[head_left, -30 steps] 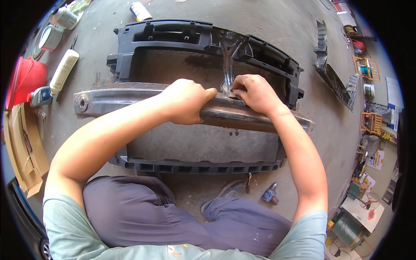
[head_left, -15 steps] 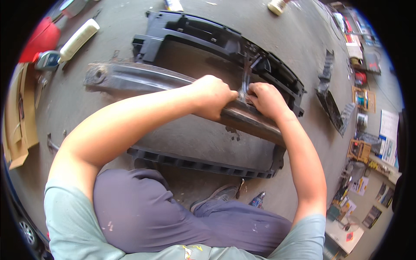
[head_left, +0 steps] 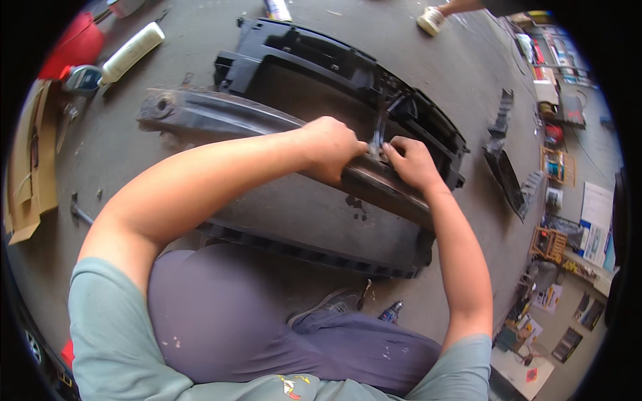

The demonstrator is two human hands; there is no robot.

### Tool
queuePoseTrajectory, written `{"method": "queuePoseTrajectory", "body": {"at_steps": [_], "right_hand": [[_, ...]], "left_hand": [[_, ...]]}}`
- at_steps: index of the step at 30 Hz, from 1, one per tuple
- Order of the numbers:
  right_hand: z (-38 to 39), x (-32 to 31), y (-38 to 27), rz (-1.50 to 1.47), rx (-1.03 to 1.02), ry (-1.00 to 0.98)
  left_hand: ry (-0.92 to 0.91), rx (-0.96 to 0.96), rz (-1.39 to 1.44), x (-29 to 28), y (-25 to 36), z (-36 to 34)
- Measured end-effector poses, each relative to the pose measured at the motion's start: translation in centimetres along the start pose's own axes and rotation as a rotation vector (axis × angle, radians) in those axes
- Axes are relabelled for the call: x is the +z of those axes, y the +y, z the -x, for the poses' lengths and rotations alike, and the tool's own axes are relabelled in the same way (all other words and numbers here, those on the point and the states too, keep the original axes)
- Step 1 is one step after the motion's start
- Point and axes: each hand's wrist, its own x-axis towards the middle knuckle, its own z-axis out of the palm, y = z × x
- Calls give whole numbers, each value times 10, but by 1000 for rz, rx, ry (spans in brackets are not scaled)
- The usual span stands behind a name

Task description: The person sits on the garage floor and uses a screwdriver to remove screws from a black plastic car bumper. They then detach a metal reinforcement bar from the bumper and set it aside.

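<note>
A long dark metal bumper beam [head_left: 221,115], rusty at its left end, lies across a black plastic car front frame [head_left: 321,57]. My left hand [head_left: 331,148] is closed over the beam near its middle, thumb pointing right. Just right of it, my right hand [head_left: 412,162] is bent over the beam's far edge, thumb and fingers curled together at the small metal bracket [head_left: 376,152] where the frame's centre strut [head_left: 381,125] meets the beam. Whatever its fingertips pinch is too small to make out.
A bent black part [head_left: 505,160] lies on the floor to the right. At the left are a white bottle [head_left: 134,53], a red bucket [head_left: 73,45] and an opened cardboard box [head_left: 33,167]. A power tool [head_left: 391,312] lies by my foot. Another person's shoe [head_left: 431,20] shows at the far right.
My right hand has shifted slightly down and its fingers have curled differently beside the bracket. My left hand keeps its hold. At the far right, another person's leg now shows above the shoe.
</note>
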Motion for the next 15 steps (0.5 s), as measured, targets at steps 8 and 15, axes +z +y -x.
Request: {"method": "queuePoseTrajectory", "body": {"at_steps": [8,15], "right_hand": [[20,28,15,-174,131,189],[25,38,16,-303,16,353]], "left_hand": [[-30,-31,-13,0,0,-3],[-17,-18,-11,4,0,-4]]}}
